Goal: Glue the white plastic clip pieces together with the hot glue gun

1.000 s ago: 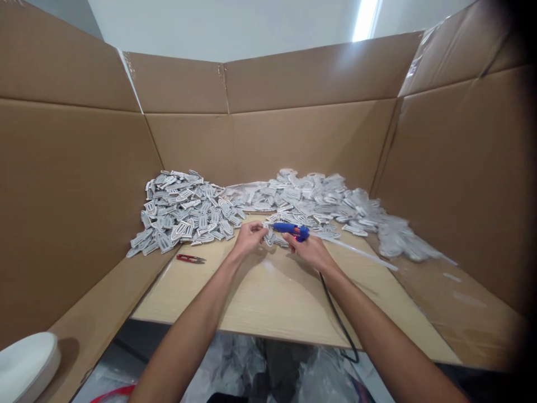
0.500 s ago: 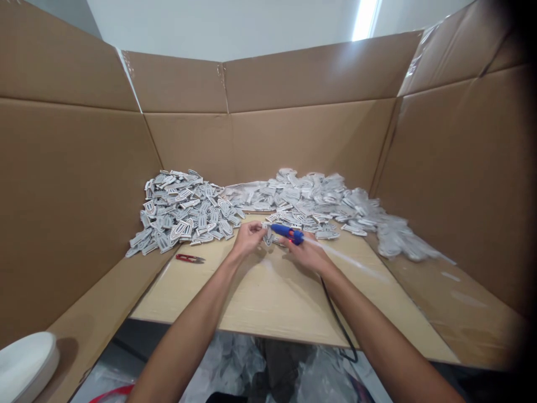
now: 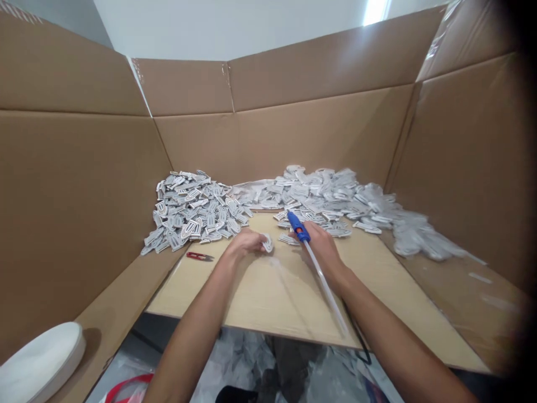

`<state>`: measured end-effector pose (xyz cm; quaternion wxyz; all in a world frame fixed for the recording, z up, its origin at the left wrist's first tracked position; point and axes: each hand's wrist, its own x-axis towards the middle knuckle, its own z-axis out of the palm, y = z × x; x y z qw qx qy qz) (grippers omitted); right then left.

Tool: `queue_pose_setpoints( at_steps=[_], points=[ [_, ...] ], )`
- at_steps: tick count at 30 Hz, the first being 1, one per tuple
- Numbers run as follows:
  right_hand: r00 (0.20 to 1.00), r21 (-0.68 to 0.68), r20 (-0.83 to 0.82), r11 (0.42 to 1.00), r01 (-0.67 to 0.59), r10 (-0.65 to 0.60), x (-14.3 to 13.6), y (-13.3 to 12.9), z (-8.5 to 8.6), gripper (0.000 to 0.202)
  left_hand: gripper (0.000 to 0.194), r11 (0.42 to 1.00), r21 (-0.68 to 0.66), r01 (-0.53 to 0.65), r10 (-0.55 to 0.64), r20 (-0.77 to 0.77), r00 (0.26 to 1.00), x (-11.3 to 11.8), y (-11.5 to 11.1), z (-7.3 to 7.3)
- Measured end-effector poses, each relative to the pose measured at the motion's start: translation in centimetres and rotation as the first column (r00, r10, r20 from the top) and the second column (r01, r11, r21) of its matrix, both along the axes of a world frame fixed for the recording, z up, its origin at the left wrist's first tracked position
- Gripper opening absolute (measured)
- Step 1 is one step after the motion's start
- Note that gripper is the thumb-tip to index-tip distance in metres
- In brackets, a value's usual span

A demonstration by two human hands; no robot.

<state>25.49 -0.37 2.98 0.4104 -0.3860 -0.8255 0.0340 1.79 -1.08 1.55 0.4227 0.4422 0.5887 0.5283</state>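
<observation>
Blue glue gun (image 3: 298, 226), gripped in your right hand (image 3: 321, 252), has swung nozzle-away from the small white piece (image 3: 267, 244) your left hand (image 3: 247, 244) pinches just above the surface (image 3: 251, 302), so the glue appears applied, both hands closed.

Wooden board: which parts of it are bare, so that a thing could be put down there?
The wooden board is bare in front, between the two forearms and its near edge, and at left between the red snips and the left hand. Its far edge is crowded: grey clip piles spill onto it beside the blue glue gun.
</observation>
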Motion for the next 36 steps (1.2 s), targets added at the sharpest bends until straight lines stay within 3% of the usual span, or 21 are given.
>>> queue_pose_setpoints(
  at_steps=[1,3,4,6,7,9,11,13,17,20,23,25,27,30,33,36],
  points=[
    [1.0,-0.034,-0.02,0.999,-0.001,0.0,0.2,0.4,-0.1,0.021,0.016,0.995,-0.018,-0.096,0.097,0.05,0.994,-0.8,0.1,0.6],
    [0.998,-0.101,-0.047,0.994,0.047,-0.052,0.6,1.0,-0.2,0.024,0.017,0.965,0.084,-0.248,0.238,0.115,0.965,-2.3,0.6,2.1],
    [0.995,-0.135,-0.049,0.988,0.079,-0.086,0.8,1.3,-0.1,0.024,0.021,0.894,0.222,-0.388,0.34,0.227,0.913,-2.9,0.8,2.8],
    [0.991,-0.188,-0.012,0.974,0.126,-0.13,1.0,1.6,0.0,0.024,0.038,0.768,0.393,-0.505,0.357,0.391,0.848,-3.6,1.3,3.6],
    [0.991,-0.209,0.024,0.969,0.135,-0.133,1.0,1.6,0.0,0.024,0.042,0.756,0.415,-0.507,0.337,0.416,0.844,-3.6,1.4,3.6],
    [0.989,-0.241,0.1,0.961,0.133,-0.112,0.7,1.5,-0.1,0.021,0.039,0.832,0.367,-0.416,0.3,0.334,0.894,-3.0,1.6,3.1],
    [0.982,-0.266,0.166,0.955,0.129,-0.086,0.1,1.4,-0.2,0.018,0.028,0.913,0.288,-0.288,0.253,0.154,0.955,-1.7,1.5,2.2],
    [0.973,-0.271,0.215,0.953,0.138,-0.079,-0.7,1.2,-0.4,0.018,0.02,0.95,0.27,-0.16,0.172,-0.024,0.985,-0.2,1.2,1.3],
    [0.978,-0.314,0.206,0.943,0.109,-0.044,-1.5,1.3,-0.6,0.016,0.019,0.938,0.34,0.07,0.021,-0.257,0.966,2.0,0.1,0.2],
    [0.993,-0.358,0.08,0.932,-0.054,0.089,-1.1,1.7,-0.6,0.02,0.031,0.902,0.36,0.236,-0.13,-0.296,0.946,2.7,-0.5,-0.1],
    [0.982,-0.353,-0.038,0.916,-0.188,0.187,-0.6,2.0,-0.7,0.025,0.023,0.866,0.279,0.416,-0.304,-0.367,0.879,2.7,-0.7,-0.1],
    [0.976,-0.321,-0.087,0.921,-0.219,0.202,-0.6,1.9,-0.7,0.029,0.01,0.864,0.208,0.458,-0.334,-0.443,0.832,2.5,-0.7,-0.2],
    [0.975,-0.271,-0.11,0.938,-0.217,0.194,-0.8,1.4,-0.5,0.028,0.003,0.906,0.184,0.381,-0.241,-0.515,0.822,1.8,-0.5,-0.2],
    [0.965,-0.298,-0.1,0.918,-0.261,0.242,-1.4,0.3,-0.1,0.025,0.002,0.975,0.223,0.01,0.108,-0.511,0.853,-0.1,-0.1,-0.1],
    [0.929,-0.434,-0.034,0.832,-0.346,0.369,-2.2,-0.8,-0.1,0.023,0.01,0.913,0.173,-0.37,0.408,-0.358,0.84,-2.1,0.6,0.4],
    [0.903,-0.506,0.027,0.785,-0.358,0.429,-2.9,-1.3,-0.5,0.016,0.014,0.879,0.042,-0.474,0.475,-0.152,0.867,-2.9,0.9,1.0]
  ],
)
